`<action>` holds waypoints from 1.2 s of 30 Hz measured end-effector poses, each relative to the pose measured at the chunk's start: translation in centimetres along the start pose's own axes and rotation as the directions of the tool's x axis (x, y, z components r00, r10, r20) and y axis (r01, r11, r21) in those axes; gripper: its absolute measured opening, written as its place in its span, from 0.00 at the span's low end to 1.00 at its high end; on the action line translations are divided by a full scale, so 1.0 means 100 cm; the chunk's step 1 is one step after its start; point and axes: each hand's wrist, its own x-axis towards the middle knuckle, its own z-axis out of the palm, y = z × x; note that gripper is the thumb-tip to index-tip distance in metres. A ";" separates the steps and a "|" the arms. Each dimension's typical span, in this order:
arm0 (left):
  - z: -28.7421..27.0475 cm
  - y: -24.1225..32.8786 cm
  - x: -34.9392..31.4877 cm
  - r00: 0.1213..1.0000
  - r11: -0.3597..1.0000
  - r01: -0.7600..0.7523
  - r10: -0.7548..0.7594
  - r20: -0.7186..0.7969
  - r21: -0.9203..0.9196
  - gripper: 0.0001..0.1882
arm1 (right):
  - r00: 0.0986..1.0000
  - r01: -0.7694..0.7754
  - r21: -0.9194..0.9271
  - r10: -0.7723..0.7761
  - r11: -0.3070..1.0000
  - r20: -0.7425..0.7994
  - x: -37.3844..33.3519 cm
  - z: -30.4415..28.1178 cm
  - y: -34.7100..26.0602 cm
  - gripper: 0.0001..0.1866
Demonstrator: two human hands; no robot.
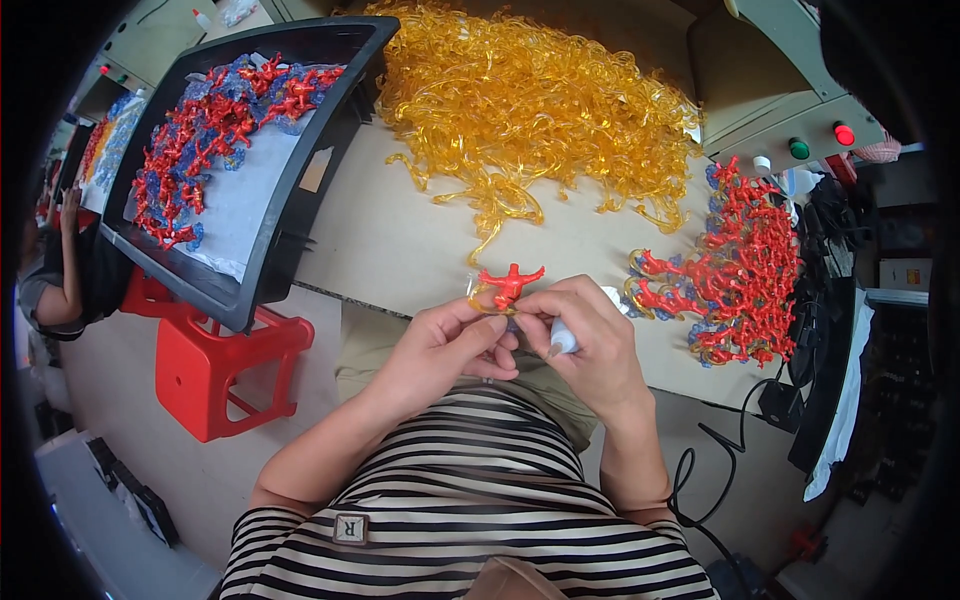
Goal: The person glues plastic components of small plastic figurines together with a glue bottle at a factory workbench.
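Observation:
Between my two hands, above my lap at the table's near edge, is a small red figurine (pixel 511 284) with its arms spread wide. My left hand (pixel 450 350) is closed on its lower part, where a bit of yellow translucent plastic shows. A white glue bottle (pixel 563 337) is tucked in the curled fingers of my right hand (pixel 590 350); that hand's thumb and forefinger also touch the figurine's base. My fingers hide most of the base.
A big heap of curly yellow translucent plastic pieces (pixel 540 110) covers the table's back. Several red figurines with blue bases (pixel 745 265) crowd the right side. A black tray (pixel 270 200) holds more at left, above a red stool (pixel 225 370). A black cable (pixel 690 470) hangs at right.

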 end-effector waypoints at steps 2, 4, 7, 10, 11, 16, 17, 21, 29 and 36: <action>0.002 0.001 -0.001 1.000 1.000 -0.001 0.001 0.008 0.000 0.12 | 0.998 0.054 -0.028 -0.054 0.998 0.027 -0.001 0.001 0.004 0.12; 0.003 0.001 -0.002 1.000 1.000 -0.003 0.003 0.016 0.000 0.12 | 0.991 0.131 -0.047 -0.133 0.990 -0.031 -0.003 0.002 0.007 0.14; 0.004 0.002 -0.002 0.999 1.000 0.028 -0.028 0.015 -0.010 0.13 | 0.987 0.152 -0.055 -0.155 0.987 -0.045 -0.006 0.005 0.010 0.14; 0.005 0.003 -0.004 1.000 1.000 0.030 -0.030 0.002 0.008 0.13 | 0.984 0.172 -0.054 -0.174 0.984 -0.043 -0.006 0.005 0.010 0.14; 0.005 0.003 -0.005 1.000 0.999 0.026 -0.026 0.000 0.026 0.13 | 0.984 0.171 -0.054 -0.173 0.984 -0.044 -0.006 0.005 0.010 0.14; 0.007 0.003 -0.004 1.000 0.993 0.012 -0.012 -0.001 0.119 0.13 | 0.984 0.165 -0.058 -0.168 0.985 -0.063 -0.007 0.007 0.011 0.13; 0.008 0.003 -0.004 1.000 0.992 0.009 -0.008 -0.012 0.126 0.13 | 0.984 0.165 -0.058 -0.168 0.985 -0.064 -0.008 0.007 0.010 0.13; 0.008 0.002 -0.004 0.999 0.985 -0.012 0.018 -0.035 0.172 0.13 | 0.987 0.110 -0.037 -0.114 0.993 -0.116 -0.010 0.010 0.007 0.13; 0.010 -0.002 -0.004 0.992 0.943 -0.109 0.124 -0.028 0.314 0.13 | 0.982 0.027 0.005 -0.026 1.000 -0.186 -0.013 0.014 0.005 0.12; 0.012 0.000 0.000 0.836 0.628 -0.460 0.544 0.068 0.628 0.13 | 0.919 -0.163 0.504 0.316 0.848 -0.236 -0.015 0.027 -0.001 0.13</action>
